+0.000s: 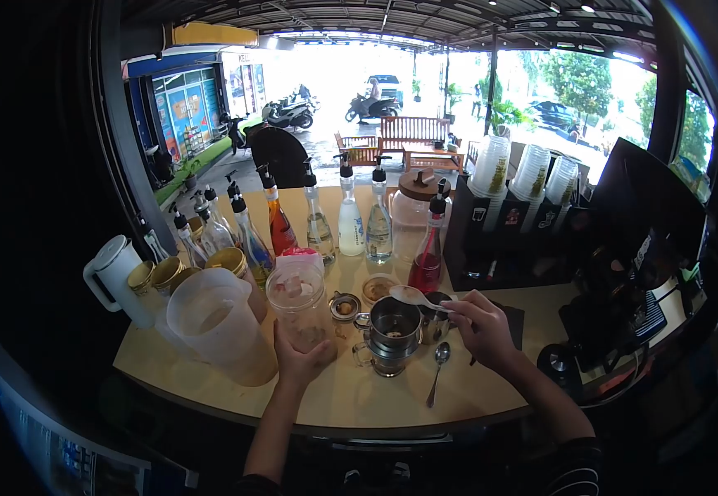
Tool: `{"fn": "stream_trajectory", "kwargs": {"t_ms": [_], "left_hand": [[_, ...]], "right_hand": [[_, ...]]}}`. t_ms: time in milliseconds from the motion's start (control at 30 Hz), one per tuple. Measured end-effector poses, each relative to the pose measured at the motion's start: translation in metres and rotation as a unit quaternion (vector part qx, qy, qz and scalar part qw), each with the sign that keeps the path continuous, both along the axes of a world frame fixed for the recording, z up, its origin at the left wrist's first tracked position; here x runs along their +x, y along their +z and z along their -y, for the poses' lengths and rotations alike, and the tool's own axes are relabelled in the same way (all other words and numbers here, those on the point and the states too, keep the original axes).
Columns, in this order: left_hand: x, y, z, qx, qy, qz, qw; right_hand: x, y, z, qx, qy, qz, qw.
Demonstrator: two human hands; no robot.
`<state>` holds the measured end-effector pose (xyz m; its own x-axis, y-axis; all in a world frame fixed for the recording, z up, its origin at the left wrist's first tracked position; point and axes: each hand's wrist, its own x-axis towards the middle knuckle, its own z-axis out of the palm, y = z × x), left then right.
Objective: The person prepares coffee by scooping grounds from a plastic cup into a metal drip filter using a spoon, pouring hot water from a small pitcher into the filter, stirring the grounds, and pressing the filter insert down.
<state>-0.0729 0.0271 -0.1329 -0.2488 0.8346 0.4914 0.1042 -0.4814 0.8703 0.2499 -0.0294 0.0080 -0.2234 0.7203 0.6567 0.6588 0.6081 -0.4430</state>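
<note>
My left hand (303, 360) is closed around the lower part of a clear plastic jar (297, 291), which stands upright with its mouth open. Between thumb and fingers, my right hand (483, 324) grips the handle of a pale plastic spoon (409, 295). The spoon's bowl is just above the rim of a metal drip coffee filter (395, 317); what lies in it is too small to tell. The filter sits on a glass cup (388, 364) with a handle. A metal teaspoon (438, 368) lies to the right, and a small metal lid (344, 307) to the left.
Several pump bottles (348, 219) line the back of the counter (491, 388). A frosted pitcher (218, 322) and a white jug (118, 277) stand at left. Stacked plastic cups (491, 169) fill a black holder at right. A round lid (378, 288) lies behind the filter.
</note>
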Motion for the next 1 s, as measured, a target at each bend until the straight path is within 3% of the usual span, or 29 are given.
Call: {"fn": "stream_trajectory", "kwargs": {"t_ms": [100, 333, 400, 467, 533, 567, 633, 733, 1000], "left_hand": [[0.001, 0.002, 0.001, -0.012, -0.025, 0.028, 0.999], [0.000, -0.004, 0.002, -0.001, 0.066, -0.053, 0.996], [-0.001, -0.005, 0.001, 0.002, 0.066, -0.060, 0.996], [-0.003, -0.002, 0.000, -0.006, 0.010, -0.023, 1.000], [-0.006, 0.001, -0.003, -0.005, 0.021, -0.051, 0.998], [-0.008, 0.001, -0.003, -0.002, 0.028, -0.078, 0.997], [-0.011, -0.005, -0.007, 0.000, 0.042, -0.092, 0.995], [-0.013, -0.007, -0.007, -0.002, 0.051, -0.100, 0.994], [-0.012, -0.004, -0.007, 0.015, 0.036, -0.084, 0.996]], "right_hand": [[0.001, 0.001, -0.002, 0.006, 0.000, 0.030, 1.000], [-0.023, 0.030, -0.012, -0.002, 0.040, 0.000, 0.999], [-0.036, 0.040, -0.027, 0.106, 0.078, 0.031, 0.991], [-0.059, 0.058, -0.035, 0.131, 0.074, 0.054, 0.987], [-0.086, 0.072, -0.045, 0.255, 0.071, 0.139, 0.954], [-0.099, 0.075, -0.052, 0.251, 0.076, 0.137, 0.955], [-0.125, 0.075, -0.068, 0.261, 0.074, 0.276, 0.922], [-0.158, 0.063, -0.091, 0.264, 0.079, 0.360, 0.891], [-0.139, 0.069, -0.078, 0.244, 0.111, 0.253, 0.930]]}}
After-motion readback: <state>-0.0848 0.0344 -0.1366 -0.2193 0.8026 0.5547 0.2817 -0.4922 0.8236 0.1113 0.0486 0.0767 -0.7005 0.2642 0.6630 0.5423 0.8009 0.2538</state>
